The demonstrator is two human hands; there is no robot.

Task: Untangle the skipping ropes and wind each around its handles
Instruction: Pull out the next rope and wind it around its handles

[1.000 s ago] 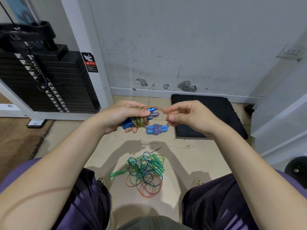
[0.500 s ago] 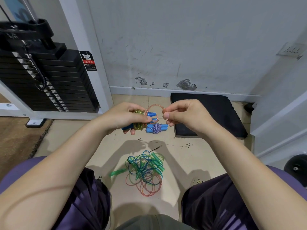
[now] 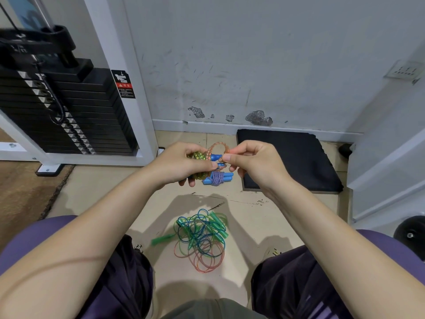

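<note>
A: What lies around us, and does anything block our view?

B: On the floor tile point(image 3: 96, 194) between our knees we see a loose tangle of ropes point(image 3: 202, 238), green, blue and orange cords knotted over each other, with green handles point(image 3: 219, 223) poking out on its far side and one green handle point(image 3: 163, 239) lying off to the left. Farther out, a wound rope with blue handles point(image 3: 217, 178) and a purple-and-white cord rests on the floor, just beside a black foam mat point(image 3: 289, 160). Our own hands cover part of the bundle we hold, so its near end is hidden.

A: And the hands?

B: Our left hand point(image 3: 181, 165) is closed around blue handles point(image 3: 215, 157) that have yellow-green glittery cord point(image 3: 197, 156) coiled about them. Our right hand point(image 3: 255, 164) pinches the orange end of that cord point(image 3: 218, 147) between thumb and forefinger, the cord arching in a small loop between the two hands; the other fingers curl in loosely.

A: The room?

B: A scuffed grey wall point(image 3: 253, 54) with chipped patches near the skirting, a wall socket point(image 3: 406, 70) at the right, and a black weight stack point(image 3: 69, 111) in a white frame at the left with a warning sticker point(image 3: 124, 84). Brown carpet point(image 3: 25, 192) borders the tile on the left. We see no containers here
</note>
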